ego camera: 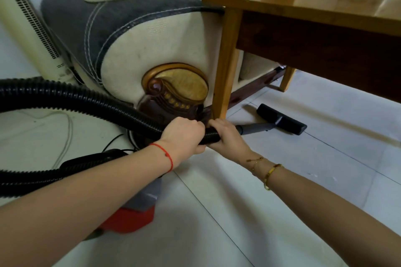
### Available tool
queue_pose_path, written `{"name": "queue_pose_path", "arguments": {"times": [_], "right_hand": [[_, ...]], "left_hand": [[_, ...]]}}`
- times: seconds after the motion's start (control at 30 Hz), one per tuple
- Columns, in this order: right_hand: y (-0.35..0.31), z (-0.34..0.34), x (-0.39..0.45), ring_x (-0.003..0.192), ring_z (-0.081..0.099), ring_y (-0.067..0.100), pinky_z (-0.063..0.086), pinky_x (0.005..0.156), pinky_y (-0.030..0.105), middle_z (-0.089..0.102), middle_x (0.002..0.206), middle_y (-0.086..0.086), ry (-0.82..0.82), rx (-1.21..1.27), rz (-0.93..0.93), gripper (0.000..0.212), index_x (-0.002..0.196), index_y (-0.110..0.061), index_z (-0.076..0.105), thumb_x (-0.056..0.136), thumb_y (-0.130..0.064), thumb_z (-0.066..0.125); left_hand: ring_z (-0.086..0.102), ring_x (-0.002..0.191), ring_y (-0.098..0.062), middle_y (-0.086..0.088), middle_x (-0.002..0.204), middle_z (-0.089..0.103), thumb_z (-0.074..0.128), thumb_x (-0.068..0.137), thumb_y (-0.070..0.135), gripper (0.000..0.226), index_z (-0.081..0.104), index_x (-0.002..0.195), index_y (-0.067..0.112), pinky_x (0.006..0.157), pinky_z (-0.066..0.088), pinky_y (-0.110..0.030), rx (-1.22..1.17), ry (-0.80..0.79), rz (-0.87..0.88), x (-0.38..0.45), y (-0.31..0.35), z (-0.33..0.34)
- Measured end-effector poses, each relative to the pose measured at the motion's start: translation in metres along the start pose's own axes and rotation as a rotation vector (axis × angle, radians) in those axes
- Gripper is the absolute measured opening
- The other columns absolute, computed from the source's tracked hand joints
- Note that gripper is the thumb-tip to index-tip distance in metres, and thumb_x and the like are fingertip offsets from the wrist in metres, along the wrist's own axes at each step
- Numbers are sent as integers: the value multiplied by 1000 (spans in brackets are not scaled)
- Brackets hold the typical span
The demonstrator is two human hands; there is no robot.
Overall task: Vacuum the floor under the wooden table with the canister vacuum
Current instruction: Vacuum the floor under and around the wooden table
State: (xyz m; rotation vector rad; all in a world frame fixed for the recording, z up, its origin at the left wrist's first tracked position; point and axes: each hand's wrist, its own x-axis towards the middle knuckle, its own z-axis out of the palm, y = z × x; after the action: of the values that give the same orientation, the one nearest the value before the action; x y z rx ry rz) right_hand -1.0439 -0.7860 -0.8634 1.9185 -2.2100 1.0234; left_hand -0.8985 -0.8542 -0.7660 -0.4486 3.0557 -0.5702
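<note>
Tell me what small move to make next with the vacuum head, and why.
Probably push the floor head further in under the wooden table. Both the left hand and right hand grip the hose, and the head lies just past the near leg, with bare floor beyond.

Hose (65,95): black, ribbed. Floor head (282,119): black, on a grey wand (253,129). Canister (130,219): red and grey. Worktop (303,2): honey-brown wood. Floor (282,180): pale tiles, dark grout lines. Sofa arm (121,28): grey and cream, white stitching.
</note>
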Motion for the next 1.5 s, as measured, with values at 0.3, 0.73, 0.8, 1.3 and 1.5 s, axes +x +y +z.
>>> {"name": "queue_pose_path", "arguments": {"times": [0.3, 0.73, 0.8, 1.3, 1.5], "right_hand": [[57, -19, -4, 83, 51, 17, 41, 78, 33, 57, 86, -2, -208, -51, -9, 22, 88, -21, 55, 78, -35, 68], [164, -40, 8, 92, 46, 27, 41, 75, 35, 52, 99, 10, -198, -234, 403, 23, 94, -14, 53, 78, -21, 67], [175, -44, 9, 91, 45, 26, 43, 75, 38, 52, 99, 9, -199, -235, 414, 19, 89, -16, 51, 79, -23, 66], [145, -23, -14, 94, 41, 25, 35, 81, 33, 50, 94, 8, -99, -136, 369, 24, 92, -7, 55, 77, -14, 72], [99, -17, -20, 92, 48, 28, 43, 82, 38, 56, 94, 12, -66, -218, 364, 26, 92, -8, 55, 74, -17, 72]], "left_hand": [[66, 90, -22, -3, 103, 65, 49, 94, 37, 31, 55, 111, 11, 65, 39, -29, -27, -74, -41, 44, 42, 19], [63, 91, -18, -2, 98, 61, 49, 96, 32, 28, 55, 115, 11, 62, 37, -27, -53, -72, -144, 164, 100, 45], [63, 90, -18, -2, 89, 57, 49, 96, 32, 29, 55, 115, 11, 62, 38, -27, -72, -83, -150, 177, 106, 47], [62, 89, -18, -2, 96, 59, 47, 97, 31, 26, 53, 112, 11, 44, 23, -23, -46, -109, -52, 149, 96, 58], [64, 89, -19, -3, 100, 62, 47, 97, 33, 28, 54, 114, 10, 62, 36, -27, -2, -77, -20, 109, 79, 46]]}}
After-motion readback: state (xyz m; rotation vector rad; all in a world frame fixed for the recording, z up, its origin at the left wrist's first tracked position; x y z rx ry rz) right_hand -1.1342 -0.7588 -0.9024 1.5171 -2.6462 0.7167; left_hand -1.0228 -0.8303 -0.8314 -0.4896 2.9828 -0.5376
